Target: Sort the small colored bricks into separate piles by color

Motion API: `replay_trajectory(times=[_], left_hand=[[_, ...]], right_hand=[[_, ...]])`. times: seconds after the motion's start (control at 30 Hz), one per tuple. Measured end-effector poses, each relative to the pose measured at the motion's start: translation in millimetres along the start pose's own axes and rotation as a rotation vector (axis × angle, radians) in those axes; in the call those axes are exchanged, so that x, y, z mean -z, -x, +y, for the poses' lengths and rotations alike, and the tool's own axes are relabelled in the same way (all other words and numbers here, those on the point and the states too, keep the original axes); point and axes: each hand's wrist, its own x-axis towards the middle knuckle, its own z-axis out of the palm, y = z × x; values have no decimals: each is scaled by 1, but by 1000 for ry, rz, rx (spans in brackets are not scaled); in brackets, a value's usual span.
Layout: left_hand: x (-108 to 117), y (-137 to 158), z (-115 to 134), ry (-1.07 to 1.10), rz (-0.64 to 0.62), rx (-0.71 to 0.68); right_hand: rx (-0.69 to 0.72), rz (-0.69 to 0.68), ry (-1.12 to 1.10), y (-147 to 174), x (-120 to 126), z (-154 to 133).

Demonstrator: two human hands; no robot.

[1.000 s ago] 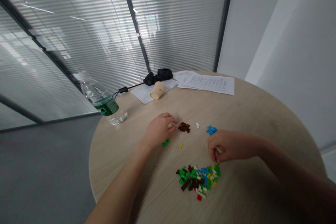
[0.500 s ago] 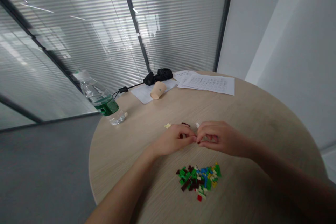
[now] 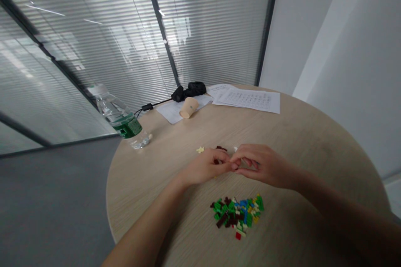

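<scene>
Many bricks [image 3: 232, 219]: likely light, stiff, best pinched edgewise. Beyond them, left hand [image 3: 206, 167] and right hand [image 3: 263, 165] meet, pinched; contents I cannot tell.

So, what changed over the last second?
The left hand moved right and slightly nearer the person, the right hand left; they now meet fingertip to fingertip. Whether they grip anything can't be made out. Mixed brick pile, bottle, cup stayed put.

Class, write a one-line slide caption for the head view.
Left hand and right hand meet just beyond a mixed pile of small colourful bricks on a pale table.
</scene>
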Motion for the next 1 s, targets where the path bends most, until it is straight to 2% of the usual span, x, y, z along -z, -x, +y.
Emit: replay_trajectory(times=[0.23, 0.53, 0.73, 1.0], left_hand=[[-1, 0, 3, -44, 27, 63], [7, 3, 1, -92, 40, 64], [13, 6, 5, -165, 63, 126], [18, 8, 6, -306, 54, 66]], right_hand=[[-5, -45, -8, 0, 0, 0], [-10, -36, 0, -1, 2, 0], [-9, -39, 21, 1, 3, 3], [-23, -52, 46, 2, 2, 8]])
